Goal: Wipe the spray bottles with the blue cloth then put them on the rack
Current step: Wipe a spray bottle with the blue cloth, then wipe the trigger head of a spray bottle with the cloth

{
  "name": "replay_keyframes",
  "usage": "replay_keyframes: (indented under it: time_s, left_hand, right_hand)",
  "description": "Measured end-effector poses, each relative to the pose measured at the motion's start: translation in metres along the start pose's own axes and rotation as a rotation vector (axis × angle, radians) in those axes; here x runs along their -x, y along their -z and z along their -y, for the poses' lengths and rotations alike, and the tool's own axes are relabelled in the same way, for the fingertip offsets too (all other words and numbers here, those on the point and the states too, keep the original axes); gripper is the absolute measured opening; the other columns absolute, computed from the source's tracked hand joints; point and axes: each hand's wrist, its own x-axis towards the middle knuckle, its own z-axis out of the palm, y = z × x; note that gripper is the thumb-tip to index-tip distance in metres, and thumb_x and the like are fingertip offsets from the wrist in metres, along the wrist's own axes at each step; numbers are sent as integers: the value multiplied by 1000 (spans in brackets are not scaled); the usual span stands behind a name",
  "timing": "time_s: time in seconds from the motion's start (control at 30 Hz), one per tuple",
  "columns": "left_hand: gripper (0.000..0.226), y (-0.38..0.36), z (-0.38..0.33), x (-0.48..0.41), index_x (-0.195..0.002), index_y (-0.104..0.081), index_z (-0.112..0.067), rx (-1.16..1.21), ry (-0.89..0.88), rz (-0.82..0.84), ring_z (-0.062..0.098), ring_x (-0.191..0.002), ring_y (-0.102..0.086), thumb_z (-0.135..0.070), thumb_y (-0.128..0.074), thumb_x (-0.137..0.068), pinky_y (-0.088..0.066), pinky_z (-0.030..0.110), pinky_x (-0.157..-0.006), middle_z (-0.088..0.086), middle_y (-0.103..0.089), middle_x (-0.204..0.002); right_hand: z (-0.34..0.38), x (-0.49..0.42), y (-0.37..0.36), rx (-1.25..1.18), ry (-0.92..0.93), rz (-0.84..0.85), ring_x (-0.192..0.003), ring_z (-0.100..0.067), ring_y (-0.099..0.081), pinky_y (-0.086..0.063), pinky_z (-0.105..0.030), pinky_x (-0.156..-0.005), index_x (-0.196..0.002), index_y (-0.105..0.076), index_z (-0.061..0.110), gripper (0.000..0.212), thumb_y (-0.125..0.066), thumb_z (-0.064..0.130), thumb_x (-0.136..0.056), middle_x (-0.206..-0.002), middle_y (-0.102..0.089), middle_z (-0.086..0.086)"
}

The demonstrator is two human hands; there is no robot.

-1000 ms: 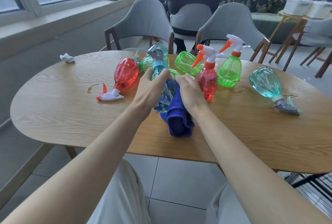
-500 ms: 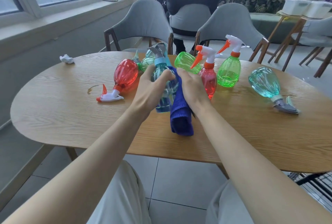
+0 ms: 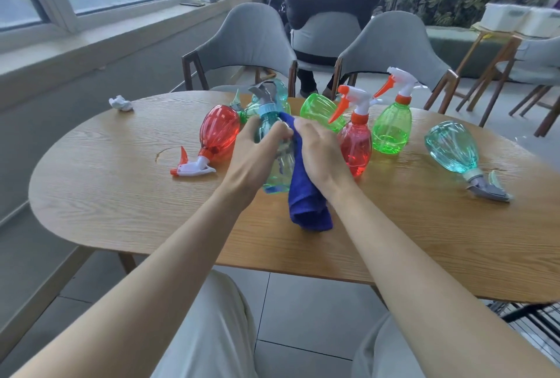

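My left hand (image 3: 257,156) grips a clear teal spray bottle (image 3: 277,171) with a grey trigger head, held upright above the wooden table (image 3: 121,195). My right hand (image 3: 321,153) holds the blue cloth (image 3: 306,198) against the bottle's right side; the cloth hangs down to the tabletop. A red bottle (image 3: 219,132) lies on its side to the left. A red bottle (image 3: 356,147) and a green bottle (image 3: 392,126) stand upright to the right. A teal bottle (image 3: 451,150) lies at the far right. Another green bottle (image 3: 318,110) lies behind my hands.
A crumpled white tissue (image 3: 120,103) lies at the table's far left. Two grey chairs (image 3: 251,44) stand behind the table, and a person in dark clothes sits beyond them. A black wire rack (image 3: 527,315) shows at the lower right under the table edge.
The teal bottle has been raised more upright, and the cloth has slid up along its right side toward the neck.
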Motion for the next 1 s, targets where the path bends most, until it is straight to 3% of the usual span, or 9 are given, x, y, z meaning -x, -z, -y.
replay_keyframes:
  time_s: [0.07,0.13,0.2,0.33,0.47,0.63,0.73,0.83,1.0]
  left_hand:
    - [12,5,-1,-2,-89,-57,-19,-52,-49,2,10,-81,-61,-25,-67,-93,-56,30,-77,-9,-62,-84]
    - [11,9,-3,-4,-89,-59,-17,-69,-61,-29,3,-69,-57,-23,-67,-94,-49,23,-70,-16,-60,-74]
    - [10,15,-2,-8,-88,-60,-16,-85,-76,-67,-1,-65,-53,-21,-67,-94,-45,20,-68,-20,-59,-68]
    - [9,32,-12,-21,-97,-68,-16,-143,-70,-131,3,-71,-60,-24,-70,-92,-52,29,-75,-16,-66,-76]
    - [22,55,-28,-45,-101,-69,-18,-162,-59,-229,15,-75,-68,-34,-70,-86,-61,49,-78,6,-74,-89]
    - [31,87,-29,-91,-113,-59,-20,-235,-72,-320,13,-77,-73,-32,-74,-89,-63,46,-82,-1,-74,-90]
    - [44,109,-17,-123,-119,-53,-21,-264,-71,-358,9,-82,-72,-38,-78,-87,-62,44,-87,4,-71,-104]
    - [52,125,-4,-147,-126,-49,-20,-360,-92,-388,10,-94,-66,-42,-79,-89,-57,36,-94,6,-54,-124]
    - [57,151,17,-182,-132,-48,-18,-393,-98,-446,5,-96,-59,-37,-83,-91,-54,29,-96,4,-43,-125]
  right_hand:
    - [4,-6,-1,-122,-111,82,-96,-26,-67,-49,-53,-98,-84,-76,25,41,-46,47,-101,-95,-72,-3]
    - [5,-11,-5,-115,-148,127,-95,-30,-68,-49,-57,-97,-83,-75,27,42,-47,55,-97,-95,-71,-5]
    - [6,-15,-13,-55,-138,134,-80,-27,-58,-49,-56,-86,-86,-68,23,42,-45,56,-95,-85,-60,-8]
    - [4,-25,-30,85,-129,92,-67,-23,-38,-33,-42,-68,-81,-52,18,46,-43,57,-103,-74,-39,-7]
    - [6,-45,-45,168,-147,15,-61,-20,-34,-28,-38,-63,-68,-37,20,46,-53,46,-103,-61,-31,1]
    - [17,-81,-65,-148,-322,-3,-69,-23,-65,-53,-35,-67,-82,-71,15,29,-73,41,-96,-76,-69,-5]
    - [20,-104,-85,-247,-310,46,-72,-22,-68,-55,-33,-67,-97,-76,6,26,-79,31,-94,-79,-72,-6]
    - [16,-124,-107,-182,-291,82,-71,-21,-70,-55,-31,-65,-101,-76,6,24,-78,29,-93,-76,-73,-3]
    - [9,-144,-129,-106,-254,132,-71,-20,-69,-55,-31,-65,-103,-73,0,27,-74,26,-96,-80,-72,-7]
